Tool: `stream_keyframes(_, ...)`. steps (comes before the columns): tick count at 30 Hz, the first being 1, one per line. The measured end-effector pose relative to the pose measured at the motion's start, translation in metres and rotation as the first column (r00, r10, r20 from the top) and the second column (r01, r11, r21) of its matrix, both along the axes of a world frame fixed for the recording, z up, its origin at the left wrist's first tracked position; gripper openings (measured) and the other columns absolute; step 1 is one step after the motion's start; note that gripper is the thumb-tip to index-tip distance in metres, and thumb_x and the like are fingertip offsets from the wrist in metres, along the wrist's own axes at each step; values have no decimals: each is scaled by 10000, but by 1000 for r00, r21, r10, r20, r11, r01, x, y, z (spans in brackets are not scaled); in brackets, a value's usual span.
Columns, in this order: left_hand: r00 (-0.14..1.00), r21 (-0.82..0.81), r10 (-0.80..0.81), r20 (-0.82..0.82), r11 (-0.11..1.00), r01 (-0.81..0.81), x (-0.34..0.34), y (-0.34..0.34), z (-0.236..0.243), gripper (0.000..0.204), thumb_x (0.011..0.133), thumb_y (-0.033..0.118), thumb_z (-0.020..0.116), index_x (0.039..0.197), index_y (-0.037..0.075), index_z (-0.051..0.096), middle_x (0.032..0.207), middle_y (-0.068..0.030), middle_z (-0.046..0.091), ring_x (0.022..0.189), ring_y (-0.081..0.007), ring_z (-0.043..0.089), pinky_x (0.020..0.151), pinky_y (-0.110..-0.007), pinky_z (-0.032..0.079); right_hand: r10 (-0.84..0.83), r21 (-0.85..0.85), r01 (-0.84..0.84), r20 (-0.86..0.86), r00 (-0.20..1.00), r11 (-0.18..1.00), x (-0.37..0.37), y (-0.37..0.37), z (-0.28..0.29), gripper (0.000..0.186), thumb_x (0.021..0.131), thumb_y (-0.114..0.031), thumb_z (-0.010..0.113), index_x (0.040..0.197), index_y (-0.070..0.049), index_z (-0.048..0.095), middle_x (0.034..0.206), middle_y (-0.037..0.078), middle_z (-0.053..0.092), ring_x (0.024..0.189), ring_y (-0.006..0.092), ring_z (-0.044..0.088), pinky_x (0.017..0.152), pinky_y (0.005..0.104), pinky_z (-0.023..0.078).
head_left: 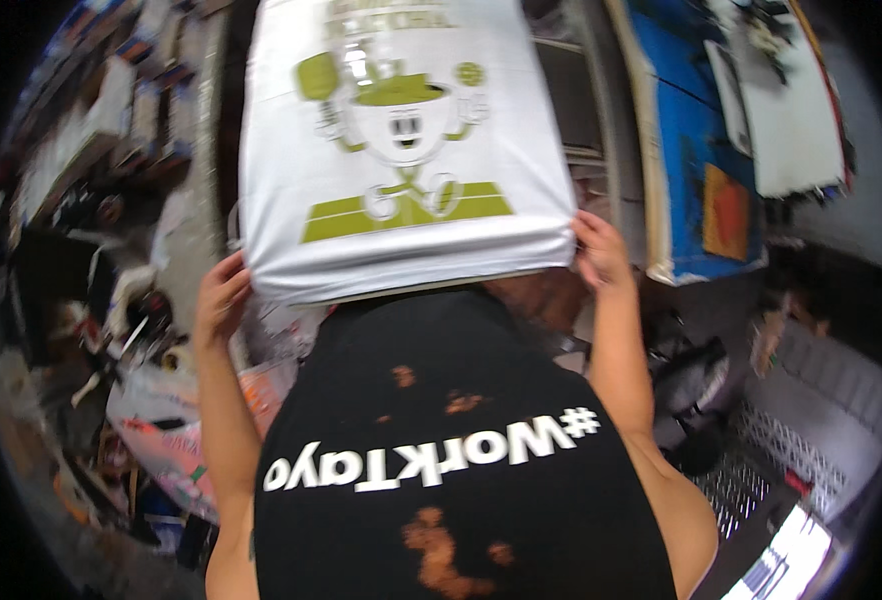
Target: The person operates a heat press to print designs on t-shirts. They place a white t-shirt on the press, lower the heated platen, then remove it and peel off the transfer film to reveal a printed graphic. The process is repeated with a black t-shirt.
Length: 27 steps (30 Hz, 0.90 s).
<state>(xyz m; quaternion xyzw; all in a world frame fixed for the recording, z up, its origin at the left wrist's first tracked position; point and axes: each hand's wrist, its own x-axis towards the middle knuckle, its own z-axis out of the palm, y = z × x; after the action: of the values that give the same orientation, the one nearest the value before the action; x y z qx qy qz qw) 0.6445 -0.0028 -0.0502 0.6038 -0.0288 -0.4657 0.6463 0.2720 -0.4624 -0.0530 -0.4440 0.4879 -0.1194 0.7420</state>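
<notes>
A white T-shirt (281,190) with a green printed cartoon cup figure is stretched over a flat board (431,284), whose edge shows below the hem. My left hand (224,296) pinches the cloth at its near left corner. At the near right corner, the fingers of my right hand (601,250) grip the hem. Folds run across the fabric between both hands. The upper part of the shirt passes out of view at the top.
To the right stands a blue panel (683,150) with a pale frame, beside a white board (796,120). Shelves with stacked items (151,110) are at the far left. A printed plastic bag (161,425) lies below my left forearm, among clutter.
</notes>
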Motion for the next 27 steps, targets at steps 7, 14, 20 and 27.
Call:
stream_keyframes(7, 997, -13, 60, -41, 998, -61, 7, 13, -17, 464, 885, 54, 698, 1302, -87, 548, 1221, -119, 643, 1056, -183, 635, 929, -302, 503, -39, 53, 37, 34, 999, 998, 5, 7, 13, 262, 938, -85, 654, 1173, 30, 629, 1068, 93, 690, 937, 156, 654, 837, 316, 527)
stream_keyframes(14, 999, 118, 45, 18, 992, -47, -1, 1, -20, 473, 877, 35, 697, 1306, -88, 539, 1199, -117, 652, 1023, -176, 643, 900, -296, 508, 32, 0, -32, 9, 999, 999, 10, 9, -15, 257, 950, -87, 630, 1171, 44, 618, 1050, 93, 685, 921, 165, 653, 834, 305, 530)
stream_keyframes(20, 992, 116, 123, 9, 986, -123, 7, -17, -39, 408, 947, 130, 637, 1311, -28, 540, 1043, -55, 693, 898, -141, 657, 825, -264, 518, 39, 114, -30, -81, 996, 993, 31, 0, -25, 301, 976, -231, 602, 1151, 12, 629, 1019, 85, 686, 921, 167, 639, 794, 340, 532)
stream_keyframes(27, 971, 107, 222, 92, 967, -231, 37, -104, -38, 363, 1040, 358, 507, 1131, 22, 608, 909, -30, 686, 780, -101, 635, 723, -265, 524, 32, 21, -35, 126, 992, 999, 112, -33, -23, 515, 981, -413, 599, 1179, 63, 592, 1090, 134, 687, 953, 211, 667, 821, 378, 547)
